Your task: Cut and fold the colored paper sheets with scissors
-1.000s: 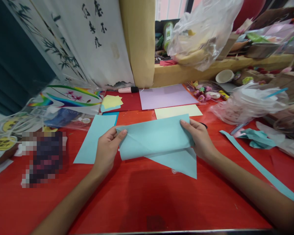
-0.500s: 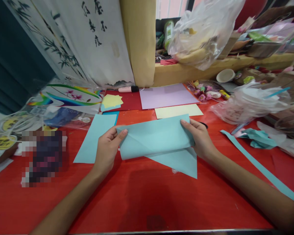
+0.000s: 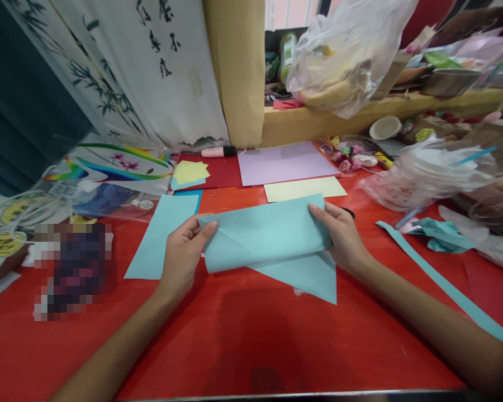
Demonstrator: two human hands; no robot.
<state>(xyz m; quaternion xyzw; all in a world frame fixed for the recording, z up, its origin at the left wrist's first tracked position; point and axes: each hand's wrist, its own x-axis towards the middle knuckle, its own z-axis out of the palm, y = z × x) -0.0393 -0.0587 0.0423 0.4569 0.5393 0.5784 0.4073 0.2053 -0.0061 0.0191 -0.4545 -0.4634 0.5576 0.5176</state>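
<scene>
A light blue paper sheet (image 3: 268, 237) is curled over on itself above the red table (image 3: 243, 335), with a triangular flap pointing down to the right. My left hand (image 3: 184, 257) pinches its left edge, thumb on top. My right hand (image 3: 339, 237) grips its right edge, fingers closed round the paper. Both hands hold the sheet just above the table top.
Another light blue sheet (image 3: 161, 237) lies left of my hands. A lilac sheet (image 3: 285, 162), a pale yellow sheet (image 3: 304, 188) and a pink marker (image 3: 218, 151) lie behind. A long blue paper strip (image 3: 444, 287) and plastic bags (image 3: 427, 173) crowd the right side.
</scene>
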